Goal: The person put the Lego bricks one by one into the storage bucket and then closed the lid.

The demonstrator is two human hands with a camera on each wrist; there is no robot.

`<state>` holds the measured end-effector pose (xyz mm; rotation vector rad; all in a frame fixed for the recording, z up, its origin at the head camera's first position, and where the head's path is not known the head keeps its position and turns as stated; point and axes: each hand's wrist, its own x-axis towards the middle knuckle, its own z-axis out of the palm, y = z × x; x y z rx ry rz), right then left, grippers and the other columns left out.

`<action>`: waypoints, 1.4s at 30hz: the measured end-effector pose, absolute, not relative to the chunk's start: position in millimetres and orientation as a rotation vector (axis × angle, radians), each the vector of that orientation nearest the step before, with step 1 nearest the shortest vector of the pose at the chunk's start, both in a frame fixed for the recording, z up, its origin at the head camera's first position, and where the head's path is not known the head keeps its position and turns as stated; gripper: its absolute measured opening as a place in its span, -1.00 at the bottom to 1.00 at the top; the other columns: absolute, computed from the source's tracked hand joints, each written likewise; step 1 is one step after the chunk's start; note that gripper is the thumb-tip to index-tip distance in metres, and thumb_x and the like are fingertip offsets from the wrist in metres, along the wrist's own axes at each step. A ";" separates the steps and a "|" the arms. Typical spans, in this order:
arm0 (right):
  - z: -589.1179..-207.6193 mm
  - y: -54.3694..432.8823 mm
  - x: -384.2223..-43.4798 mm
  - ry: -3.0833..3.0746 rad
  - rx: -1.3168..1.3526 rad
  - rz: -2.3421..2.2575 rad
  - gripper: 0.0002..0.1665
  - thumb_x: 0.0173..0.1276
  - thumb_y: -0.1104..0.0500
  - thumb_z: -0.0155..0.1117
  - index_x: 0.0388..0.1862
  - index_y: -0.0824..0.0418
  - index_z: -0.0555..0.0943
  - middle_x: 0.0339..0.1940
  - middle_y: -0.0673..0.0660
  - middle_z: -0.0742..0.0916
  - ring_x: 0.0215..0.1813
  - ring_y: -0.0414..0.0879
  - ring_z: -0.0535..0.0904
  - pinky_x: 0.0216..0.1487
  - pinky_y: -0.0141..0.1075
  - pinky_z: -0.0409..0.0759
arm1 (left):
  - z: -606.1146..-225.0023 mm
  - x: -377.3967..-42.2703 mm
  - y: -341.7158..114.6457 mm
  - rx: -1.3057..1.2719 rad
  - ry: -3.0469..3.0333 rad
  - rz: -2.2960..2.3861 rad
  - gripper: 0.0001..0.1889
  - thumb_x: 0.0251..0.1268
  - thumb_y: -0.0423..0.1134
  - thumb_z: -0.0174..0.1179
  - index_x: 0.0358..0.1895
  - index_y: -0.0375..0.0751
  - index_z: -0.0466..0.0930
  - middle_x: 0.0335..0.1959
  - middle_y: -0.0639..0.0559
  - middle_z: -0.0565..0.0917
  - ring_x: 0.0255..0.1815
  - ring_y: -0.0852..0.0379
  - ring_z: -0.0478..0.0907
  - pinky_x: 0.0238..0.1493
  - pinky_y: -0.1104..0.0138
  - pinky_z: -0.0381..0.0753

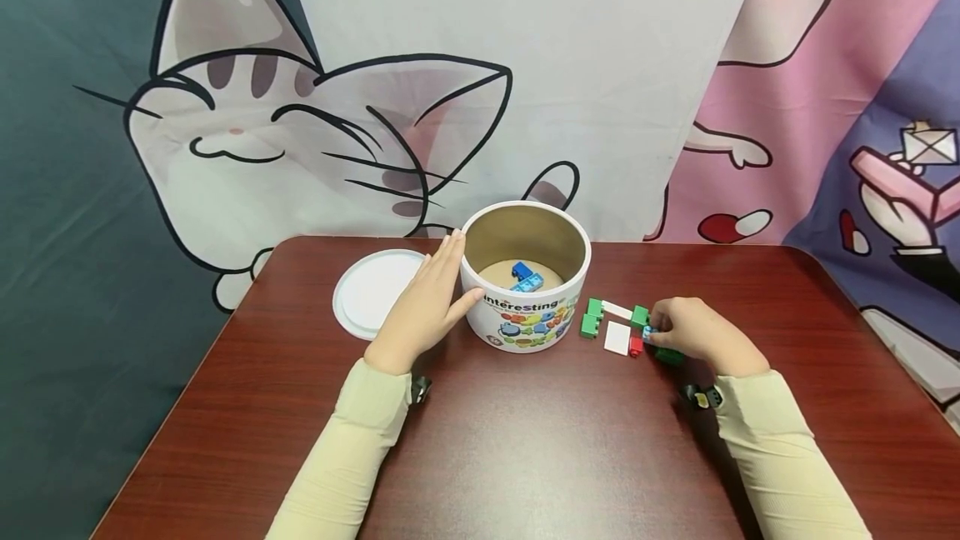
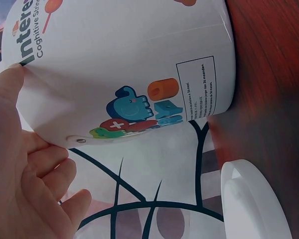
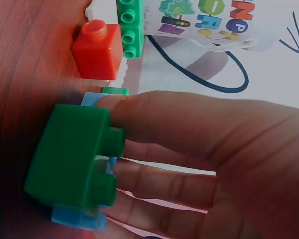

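A round white tub (image 1: pixel 525 323) printed "Interesting" stands on the table, with blue bricks (image 1: pixel 527 280) on its floor. My left hand (image 1: pixel 423 302) rests along the tub's left side, fingers extended near the rim and thumb at the front; the left wrist view shows the thumb (image 2: pixel 7 82) against the printed wall. To the right of the tub, my right hand (image 1: pixel 693 332) pinches a light blue brick (image 1: pixel 648 334) low over the table. Close by lie a dark green brick (image 3: pixel 70 157), a red brick (image 3: pixel 97 52), green bricks (image 1: pixel 591 319) and a white piece (image 1: pixel 617 338).
A round white lid (image 1: pixel 371 294) lies left of the tub, partly behind my left hand. A long white piece (image 1: pixel 617 310) sits between green bricks. The brown table (image 1: pixel 517 448) ends at a cartoon-printed cloth (image 1: pixel 600 65) behind it.
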<state>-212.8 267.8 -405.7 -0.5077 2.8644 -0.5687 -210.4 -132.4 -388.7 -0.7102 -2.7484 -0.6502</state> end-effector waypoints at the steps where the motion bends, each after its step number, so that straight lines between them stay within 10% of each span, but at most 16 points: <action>1: -406.1 267.8 -212.9 2.865 -0.507 -0.570 -0.83 0.22 0.23 0.50 -0.39 0.26 0.65 -0.51 0.03 0.61 -0.41 -0.07 0.47 -0.42 -0.26 0.48 | -388.7 -210.4 -132.5 -0.709 -2.750 -0.649 -0.14 0.57 0.15 0.01 0.63 -0.33 -0.10 0.65 -0.19 0.02 0.66 -0.07 -0.08 0.60 -0.02 -0.03; 42: -384.3 257.7 -201.1 3.069 -0.674 -0.717 -0.90 0.32 0.29 0.40 -0.23 0.32 0.70 -0.33 0.09 0.74 -0.28 -0.04 0.66 -0.17 -0.03 0.67 | -386.2 -209.1 -132.3 -0.708 -2.758 -0.646 -0.14 0.56 0.13 0.04 0.63 -0.32 -0.11 0.65 -0.18 0.01 0.66 -0.06 -0.08 0.60 -0.01 -0.04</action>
